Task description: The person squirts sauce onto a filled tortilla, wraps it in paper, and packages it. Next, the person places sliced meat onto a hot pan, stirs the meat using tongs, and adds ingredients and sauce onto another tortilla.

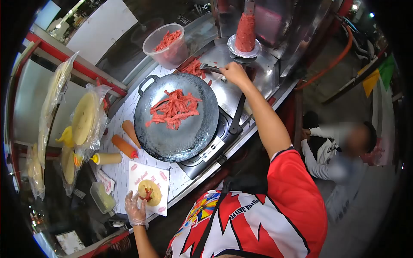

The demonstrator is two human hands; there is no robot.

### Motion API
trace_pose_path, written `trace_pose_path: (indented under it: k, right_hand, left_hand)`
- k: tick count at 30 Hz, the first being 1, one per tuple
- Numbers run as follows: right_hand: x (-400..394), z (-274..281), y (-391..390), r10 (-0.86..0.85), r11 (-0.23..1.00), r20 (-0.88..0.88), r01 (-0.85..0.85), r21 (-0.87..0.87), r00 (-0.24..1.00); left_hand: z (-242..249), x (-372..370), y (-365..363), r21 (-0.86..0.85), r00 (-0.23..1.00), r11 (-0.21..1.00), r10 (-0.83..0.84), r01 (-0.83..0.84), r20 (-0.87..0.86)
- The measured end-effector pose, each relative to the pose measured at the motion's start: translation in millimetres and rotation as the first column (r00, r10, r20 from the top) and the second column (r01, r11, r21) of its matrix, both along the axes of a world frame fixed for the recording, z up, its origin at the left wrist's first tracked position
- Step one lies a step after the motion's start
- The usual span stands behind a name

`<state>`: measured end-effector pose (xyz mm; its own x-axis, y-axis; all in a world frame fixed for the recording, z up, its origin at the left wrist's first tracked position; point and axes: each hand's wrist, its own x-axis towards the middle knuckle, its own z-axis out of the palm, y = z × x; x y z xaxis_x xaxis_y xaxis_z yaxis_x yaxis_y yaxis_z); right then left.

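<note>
- Plainly, we find the right hand (pixel 235 73) grasping a metal utensil (pixel 211 68), presumably for clean reach toward meat strips (pixel 192 69) beyond.
- Left hand (pixel 136 209): spread, grasping nothing, beside flatbread (pixel 155 195).

Legible text: two bits, rest too small.
My red-and-white shirt (pixel 247 234) reads roughly "PUTRA JATI", ending unclear. Dark number plate (pixel 183 20), far side: looks like "B 5192", tail unclear. Red script on my wrapping paper (pixel 162 207), near left, and red print on the white packet (pixel 106 182) left of it: can't make out. Stove label (pixel 212 149): unreadable.
</note>
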<state>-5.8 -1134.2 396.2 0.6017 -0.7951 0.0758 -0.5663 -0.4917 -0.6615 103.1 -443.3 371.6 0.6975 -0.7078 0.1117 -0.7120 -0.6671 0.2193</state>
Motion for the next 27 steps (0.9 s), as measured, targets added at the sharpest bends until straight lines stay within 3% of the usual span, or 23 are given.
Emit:
trace_pose_path:
  k: [4, 7, 8, 14, 16, 17, 19, 20, 21, 23, 25, 27]
  right_hand:
    - [5, 6, 9, 0.045, 0.987, 0.108, -0.027, -0.157, 0.993]
    - [-13, 24, 13, 0.041, 0.965, 0.145, -0.001, -0.262, 0.989]
    - [-17, 28, 14, 0.036, 0.949, 0.157, 0.015, -0.316, 0.987]
    - [-34, 74, 37, 0.094, 0.889, 0.191, 0.004, -0.458, 0.977]
    - [-43, 115, 75, 0.115, 0.869, 0.184, -0.009, -0.494, 0.976]
    - [-45, 127, 85, 0.123, 0.865, 0.162, -0.026, -0.501, 0.979]
    - [-49, 155, 130, 0.135, 0.922, 0.163, -0.064, -0.382, 0.977]
    - [-51, 162, 152, 0.235, 0.935, 0.236, -0.153, -0.319, 0.943]
    - [-50, 167, 178, 0.315, 0.935, 0.321, -0.234, -0.267, 0.893]
    - [-51, 175, 237, 0.375, 0.922, 0.316, -0.317, -0.221, 0.871]
    - [-48, 168, 310, 0.42, 0.897, 0.258, -0.355, -0.263, 0.87]
    - [-43, 144, 374, 0.383, 0.923, 0.222, -0.384, -0.041, 0.897]
  left_hand:
    - [10, -11, 9, -0.011, 0.998, 0.999, 0.053, -0.053, -0.022]
    - [11, -25, 25, -0.049, 0.975, 0.975, 0.213, -0.217, -0.068]
    - [9, -29, 30, 0.0, 0.969, 0.969, 0.248, -0.248, -0.012]
    - [-7, -11, 54, -0.053, 0.973, 0.972, 0.229, -0.231, -0.036]
    - [-15, 1, 66, -0.067, 0.966, 0.964, 0.256, -0.257, -0.021]
    - [-26, 10, 75, -0.179, 0.975, 0.959, 0.221, -0.218, -0.002]
    - [-22, 19, 74, -0.228, 0.969, 0.942, 0.245, -0.246, -0.033]
    - [-25, 22, 77, -0.287, 0.967, 0.925, 0.252, -0.248, -0.027]
    - [-44, 27, 86, -0.399, 0.958, 0.871, 0.248, -0.286, -0.143]
    - [-59, 23, 82, -0.422, 0.963, 0.867, 0.216, -0.266, -0.164]
    - [-81, 19, 77, -0.288, 0.981, 0.95, 0.072, -0.123, -0.18]
    - [-89, 16, 73, -0.348, 0.994, 0.936, 0.023, -0.057, -0.103]
